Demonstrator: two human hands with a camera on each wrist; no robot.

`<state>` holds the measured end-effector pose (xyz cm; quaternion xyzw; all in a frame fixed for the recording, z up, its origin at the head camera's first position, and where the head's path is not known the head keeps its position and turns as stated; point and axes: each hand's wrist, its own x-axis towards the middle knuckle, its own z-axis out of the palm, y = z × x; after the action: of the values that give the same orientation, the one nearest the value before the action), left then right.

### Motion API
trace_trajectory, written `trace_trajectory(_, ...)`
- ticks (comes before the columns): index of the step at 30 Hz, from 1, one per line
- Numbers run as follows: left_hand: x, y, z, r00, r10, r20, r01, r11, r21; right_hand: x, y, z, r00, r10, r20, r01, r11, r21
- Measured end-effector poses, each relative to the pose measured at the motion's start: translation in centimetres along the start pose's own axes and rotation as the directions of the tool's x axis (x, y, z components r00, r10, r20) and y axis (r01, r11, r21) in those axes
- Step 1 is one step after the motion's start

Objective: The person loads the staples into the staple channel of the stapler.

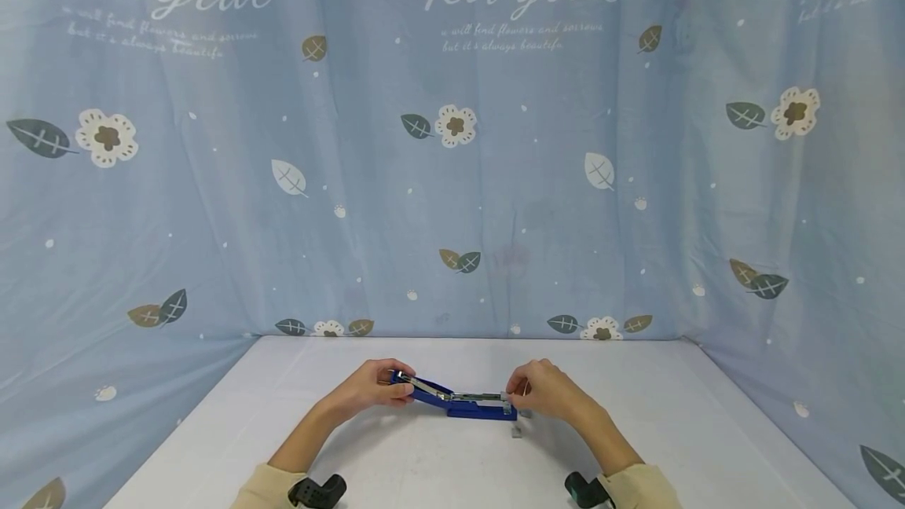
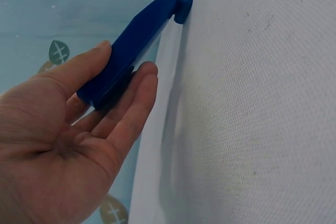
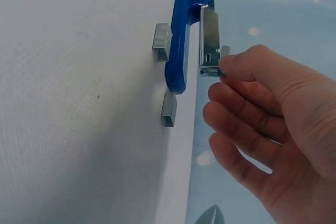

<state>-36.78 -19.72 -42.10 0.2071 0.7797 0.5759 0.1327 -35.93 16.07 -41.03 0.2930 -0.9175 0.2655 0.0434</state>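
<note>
A blue stapler (image 1: 481, 413) stands on the white table, its top arm (image 2: 136, 35) swung up and back to the left. My left hand (image 1: 378, 385) grips the end of that arm between thumb and fingers. At the right end of the metal magazine (image 3: 210, 40), my right hand (image 3: 283, 114) pinches a small grey strip of staples (image 3: 226, 51), mostly hidden by the thumb and index finger. Two more short staple strips lie on the table by the stapler's base: one longer strip (image 3: 161, 40) and one nearer the tip (image 3: 168, 109).
The white table (image 1: 424, 462) runs back to a blue patterned curtain (image 1: 530, 218), which also hangs along both sides. Black wrist devices sit at both sleeves, the left one (image 1: 318, 492) and the right one (image 1: 585, 489).
</note>
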Motion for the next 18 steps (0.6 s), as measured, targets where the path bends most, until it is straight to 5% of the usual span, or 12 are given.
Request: trace_trajectory(18,0.08,-0.27,-0.06,1.0,-0.013,-0.003,0.013,1.0,-0.01,-0.01,0.1,-0.12,1.0,-0.018,0.003,0.019,1.0,-0.008)
